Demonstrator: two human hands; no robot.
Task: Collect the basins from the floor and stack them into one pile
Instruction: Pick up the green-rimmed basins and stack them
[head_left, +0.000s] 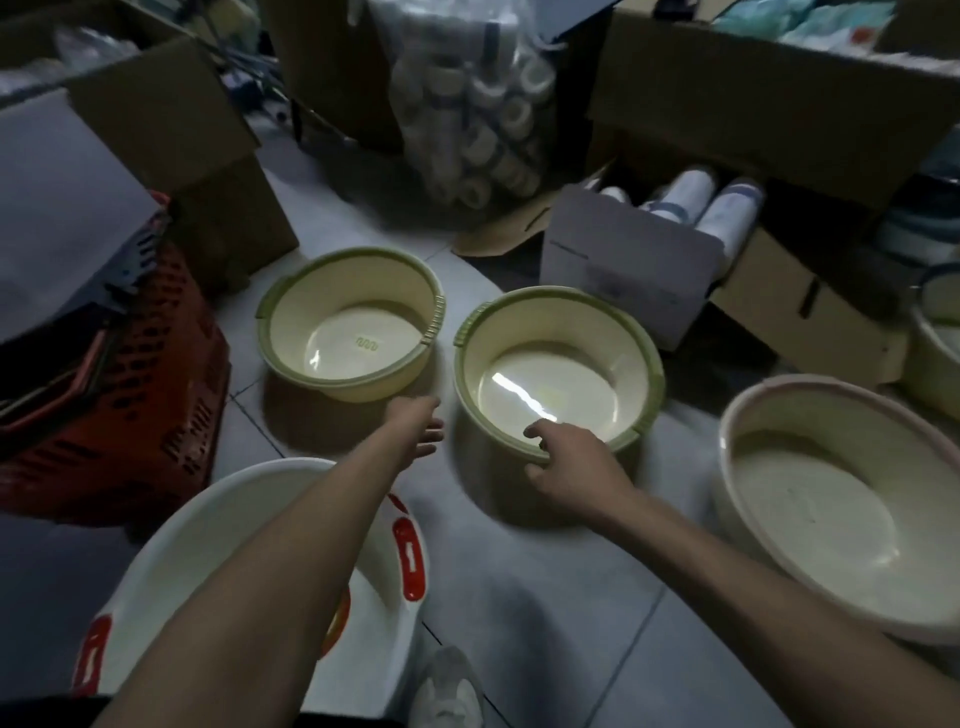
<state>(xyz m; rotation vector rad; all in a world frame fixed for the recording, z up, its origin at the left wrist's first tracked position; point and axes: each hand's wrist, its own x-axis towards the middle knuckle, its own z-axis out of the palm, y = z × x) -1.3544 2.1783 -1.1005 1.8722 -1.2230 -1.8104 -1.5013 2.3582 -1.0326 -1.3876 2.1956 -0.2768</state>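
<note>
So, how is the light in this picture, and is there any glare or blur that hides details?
Head view: dim overall, the boxes at the back dark; a bright streak of glare lies on the bottom of the right green basin, a smaller one in the left green basin; the left hand is slightly blurred, the right hand sharper; the wide lens bends the edges.
</note>
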